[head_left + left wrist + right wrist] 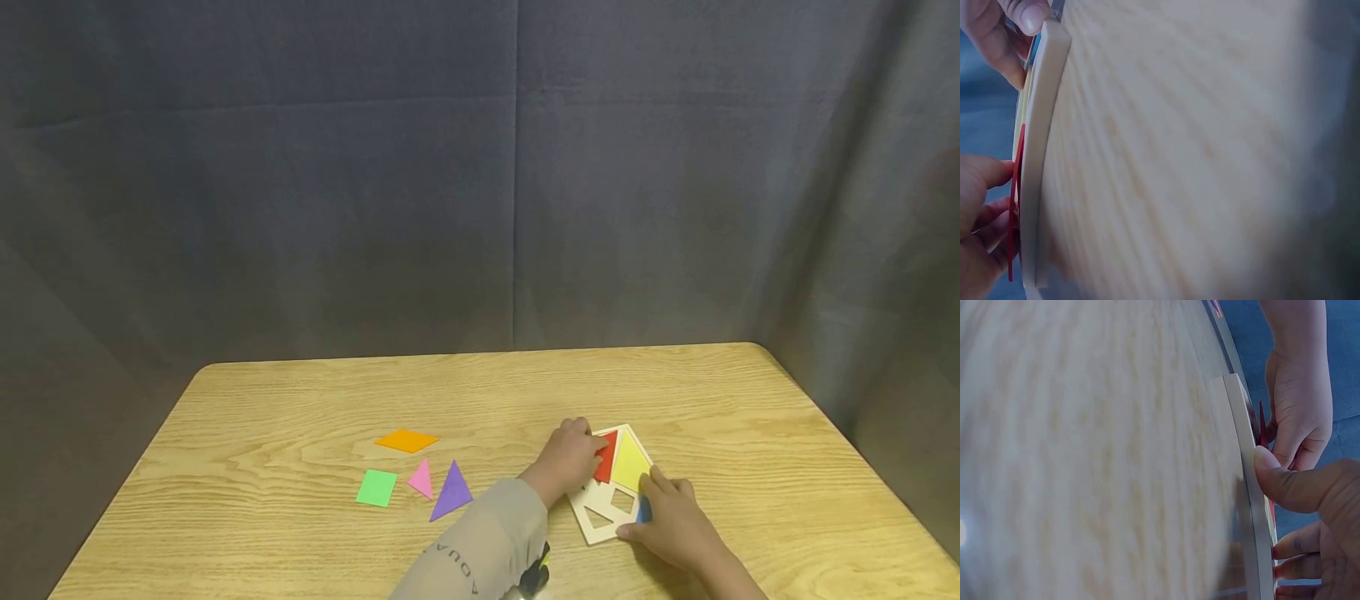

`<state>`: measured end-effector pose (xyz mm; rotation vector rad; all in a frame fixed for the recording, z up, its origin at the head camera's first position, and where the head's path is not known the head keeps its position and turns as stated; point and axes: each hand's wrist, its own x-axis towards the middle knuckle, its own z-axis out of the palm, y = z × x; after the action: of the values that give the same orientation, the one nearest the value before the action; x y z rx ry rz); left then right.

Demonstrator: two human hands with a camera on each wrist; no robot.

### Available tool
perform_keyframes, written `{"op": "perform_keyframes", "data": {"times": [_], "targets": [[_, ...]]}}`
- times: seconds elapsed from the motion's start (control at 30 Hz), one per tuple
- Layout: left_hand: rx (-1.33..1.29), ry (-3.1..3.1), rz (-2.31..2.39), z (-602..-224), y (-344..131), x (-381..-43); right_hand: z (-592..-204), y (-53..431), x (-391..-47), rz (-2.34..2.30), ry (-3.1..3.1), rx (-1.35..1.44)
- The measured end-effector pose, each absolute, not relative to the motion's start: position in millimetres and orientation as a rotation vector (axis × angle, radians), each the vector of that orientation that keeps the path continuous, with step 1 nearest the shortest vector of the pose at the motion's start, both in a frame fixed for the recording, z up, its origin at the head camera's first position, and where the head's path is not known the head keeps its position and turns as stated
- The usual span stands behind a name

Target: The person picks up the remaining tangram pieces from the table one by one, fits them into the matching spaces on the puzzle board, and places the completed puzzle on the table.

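Observation:
A pale wooden puzzle board point(600, 497) lies on the table between the hands, with cut-out spaces showing the wood beneath. My left hand point(567, 458) pinches a red flat puzzle piece point(609, 457) over the board's left part. In the left wrist view this red piece point(1015, 206) stands slightly tilted off the board point(1044, 125). My right hand point(675, 521) grips the board's near right side, thumb on the near edge and fingers along the right edge. A yellow triangle point(630, 462) sits in the board; a blue piece point(644, 509) is partly hidden under the right hand.
Left of the board lie an orange parallelogram point(406, 441), a green square point(377, 487), a pink triangle point(422, 479) and a purple triangle point(453, 493). They rest flat on the wooden table point(262, 433). A dark curtain point(375, 208) hangs behind.

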<state>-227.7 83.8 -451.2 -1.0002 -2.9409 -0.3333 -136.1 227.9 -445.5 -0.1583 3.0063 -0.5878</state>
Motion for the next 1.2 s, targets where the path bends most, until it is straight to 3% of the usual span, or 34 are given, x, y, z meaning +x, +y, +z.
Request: {"op": "perform_keyframes", "data": {"times": [0.4,0.77,1.2], "targets": [[-1.006,-2.942,-0.232,-453,84,-227,-443,227,-137,-0.569,3.015,-0.17],[-1.164,-2.829,0.177,-448,88,-218,-444,227,-136,-0.593,3.024,-0.194],[-1.153,-3.003,0.128,-439,86,-204,-445,228,-135,-0.613,3.025,-0.219]]}}
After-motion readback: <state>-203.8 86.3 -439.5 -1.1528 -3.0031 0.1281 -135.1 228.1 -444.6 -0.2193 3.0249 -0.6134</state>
